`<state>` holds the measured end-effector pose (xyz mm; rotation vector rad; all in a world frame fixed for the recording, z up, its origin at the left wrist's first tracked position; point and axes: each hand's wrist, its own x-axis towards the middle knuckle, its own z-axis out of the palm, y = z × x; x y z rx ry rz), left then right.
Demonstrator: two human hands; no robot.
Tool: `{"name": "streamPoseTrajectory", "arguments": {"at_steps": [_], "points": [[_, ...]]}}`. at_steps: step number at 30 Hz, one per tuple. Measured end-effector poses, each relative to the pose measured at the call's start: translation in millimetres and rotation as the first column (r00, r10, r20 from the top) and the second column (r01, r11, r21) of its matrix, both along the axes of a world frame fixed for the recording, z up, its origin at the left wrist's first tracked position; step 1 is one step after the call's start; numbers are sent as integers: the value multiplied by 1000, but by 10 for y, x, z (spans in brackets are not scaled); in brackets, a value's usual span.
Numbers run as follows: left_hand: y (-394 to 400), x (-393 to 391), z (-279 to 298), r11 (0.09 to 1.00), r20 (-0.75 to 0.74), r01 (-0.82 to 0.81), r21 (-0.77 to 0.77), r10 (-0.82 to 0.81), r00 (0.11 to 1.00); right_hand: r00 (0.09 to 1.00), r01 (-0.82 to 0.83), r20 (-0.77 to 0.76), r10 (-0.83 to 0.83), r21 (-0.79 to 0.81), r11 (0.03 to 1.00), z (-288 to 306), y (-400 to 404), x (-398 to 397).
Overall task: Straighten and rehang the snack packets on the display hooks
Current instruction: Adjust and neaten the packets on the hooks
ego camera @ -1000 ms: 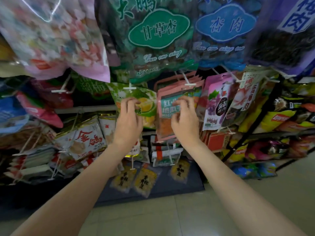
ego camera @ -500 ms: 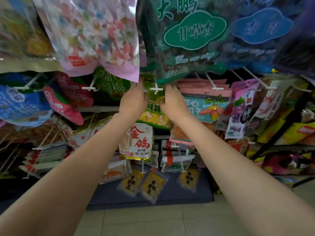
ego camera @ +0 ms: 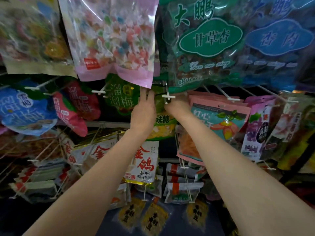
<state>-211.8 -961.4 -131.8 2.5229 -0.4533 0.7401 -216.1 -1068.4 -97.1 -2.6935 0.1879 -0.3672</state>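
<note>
A green and yellow snack packet (ego camera: 164, 124) hangs in the middle row under a white-tipped display hook (ego camera: 168, 96). My left hand (ego camera: 144, 109) holds the packet's upper left edge, fingers reaching up under the pink candy bag (ego camera: 112, 40). My right hand (ego camera: 179, 108) grips the packet's upper right edge just below the hook tip; its fingertips are hidden behind the packet. The packet's top and hang hole are in shadow under a large green bag (ego camera: 204, 45).
Pink packets (ego camera: 219, 120) crowd the hook to the right, a dark green plum packet (ego camera: 121, 99) the left. White and red seed packets (ego camera: 146, 160) hang below my arms. Several more wire hooks stick out around my hands. Tiled floor lies below.
The view has swung right and closed in on the rack. My right hand left the pink packets and both hands rose to the green packet's top by the hook.
</note>
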Motion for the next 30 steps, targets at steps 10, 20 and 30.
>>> {"name": "streamPoseTrajectory", "arguments": {"at_steps": [10, 20, 30], "points": [[57, -136, 96, 996, -8, 33, -80, -34, 999, 983, -38, 185, -4, 225, 974, -47, -21, -271], [148, -362, 169, 987, -18, 114, -115, -116, 993, 963, -92, 271, -7, 348, 933, -86, 24, -665], [210, -785, 50, 984, -71, 85, -156, -97, 993, 964, -100, 262, 50, 181, 978, -158, -89, -1123]]}}
